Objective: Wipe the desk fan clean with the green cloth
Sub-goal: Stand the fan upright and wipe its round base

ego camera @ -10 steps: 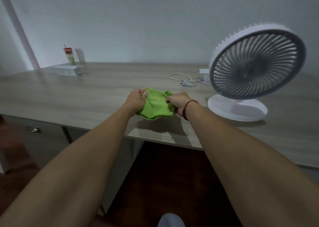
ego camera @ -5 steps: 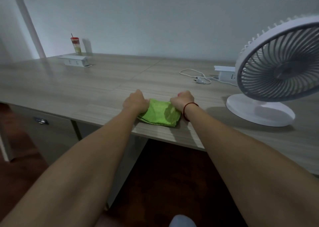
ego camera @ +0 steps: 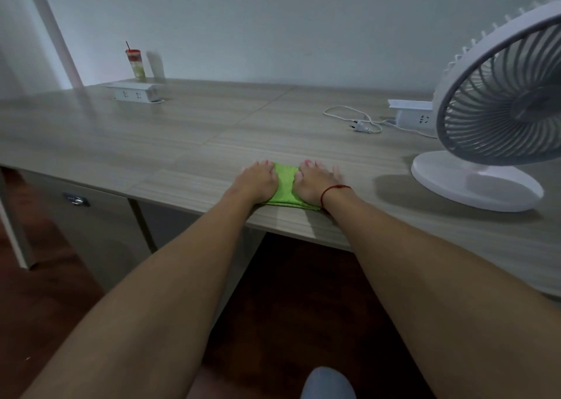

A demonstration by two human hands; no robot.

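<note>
Pressing folded green cloth (ego camera: pixel 284 186) flat on desk (ego camera: pixel 182 143), left hand (ego camera: pixel 257 180) and right hand (ego camera: pixel 315 183) palm-down, fingers straight, nothing pinched. Cloth soft, light, limp: pinch exposed strip between palms. Untouched desk fan (ego camera: pixel 501 107) well right of right hand; probably light, tippy, steady by base (ego camera: pixel 476 183).

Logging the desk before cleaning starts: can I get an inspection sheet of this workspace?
Surface: wood-grain desk.
Job's things: green cloth folded flat near the front edge; desk fan upright at right, apart from it.
Clutter: drink cup with straw, far left by the wall.
Hands: left hand and right hand flat, pressing the cloth.
Cables: white cord with loose plug by the socket box; power strip far left.
Surroundings: grey wall; drawer with a lock below.
</note>
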